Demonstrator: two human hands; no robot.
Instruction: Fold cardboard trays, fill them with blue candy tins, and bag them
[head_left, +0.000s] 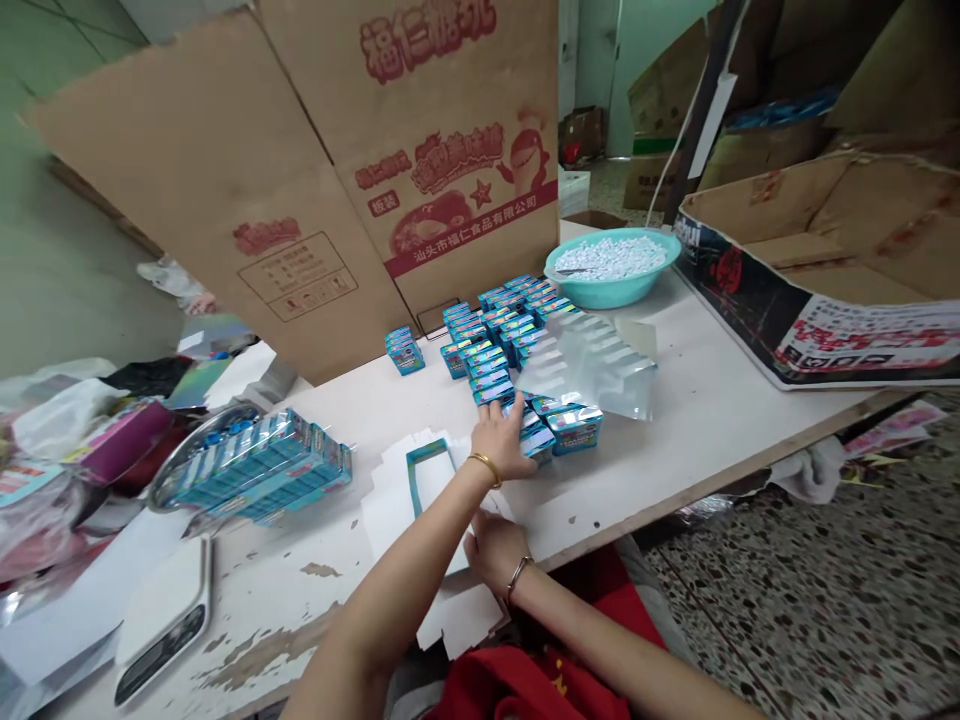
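Note:
My left hand (504,440), with a gold bangle on the wrist, reaches across to the near end of a cluster of small blue boxes (510,335). Its fingers curl over one small blue box (534,437). Closer to me, my right hand (491,548), with a bracelet, lies at the table edge on a flat white carton blank (420,490) with a teal border. Those fingers are bent onto the blank and partly hidden under my left forearm. A clear plastic tray insert (592,365) lies over the boxes at the right.
A teal bowl (611,292) of white pellets stands behind the boxes. A metal tray (176,470) stacked with blue packs and a white scale (161,620) sit at the left. A big brown carton (322,160) stands behind, and an open printed carton (825,290) lies at the right.

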